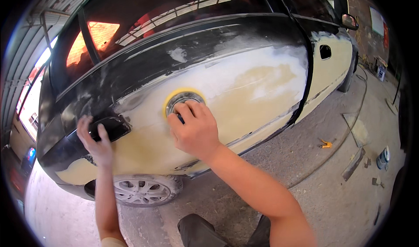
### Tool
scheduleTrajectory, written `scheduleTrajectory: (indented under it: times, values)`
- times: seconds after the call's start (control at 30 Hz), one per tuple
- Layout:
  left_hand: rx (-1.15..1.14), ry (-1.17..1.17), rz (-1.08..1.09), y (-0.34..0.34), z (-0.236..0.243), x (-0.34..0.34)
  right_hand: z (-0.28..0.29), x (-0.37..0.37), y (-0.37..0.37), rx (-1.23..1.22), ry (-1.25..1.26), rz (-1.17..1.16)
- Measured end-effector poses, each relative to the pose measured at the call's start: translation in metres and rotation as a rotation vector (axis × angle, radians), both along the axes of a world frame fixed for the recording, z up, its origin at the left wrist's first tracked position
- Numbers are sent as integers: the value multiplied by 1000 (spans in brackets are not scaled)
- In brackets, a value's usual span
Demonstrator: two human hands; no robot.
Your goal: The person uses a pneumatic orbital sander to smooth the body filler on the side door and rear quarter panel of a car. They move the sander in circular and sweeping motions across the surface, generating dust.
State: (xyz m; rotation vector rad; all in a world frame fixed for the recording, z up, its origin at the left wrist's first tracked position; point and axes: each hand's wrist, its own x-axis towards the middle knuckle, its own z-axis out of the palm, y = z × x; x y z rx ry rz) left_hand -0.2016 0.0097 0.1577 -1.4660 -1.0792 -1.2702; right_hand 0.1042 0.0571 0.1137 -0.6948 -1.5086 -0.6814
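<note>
My right hand (197,127) is closed around a round sanding pad (177,98) with a yellow rim and a grey-black top. The pad lies against a car door (248,112) coated in cream filler and white dust. My left hand (97,144) is at the black door handle recess (115,128), left of the pad. Its fingers are apart and hold nothing; whether they press on the panel I cannot tell. Above the filler the bodywork is black, with pale scuffs.
Below the door stands a dusty wheel (144,190). A hose (338,149) runs along the concrete floor at right. Near it lie an orange tool (325,144), a flat board (355,129), scraps and a small can (383,158). A side mirror (349,21) juts out far right.
</note>
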Motion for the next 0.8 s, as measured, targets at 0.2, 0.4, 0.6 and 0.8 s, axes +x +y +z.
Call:
scheduleTrajectory:
  times: [0.2,0.4,0.6,0.8]
  values:
    - [-59,69,303,4,32,-61,37,91,36,-210,330,-136]
    - [-110,75,343,3,30,-62,37,50,17,-207,299,-139]
    - [-111,69,320,17,30,-62,6,16,10,16,28,-6]
    - [-108,52,325,8,35,-58,35,127,47,-265,418,-187]
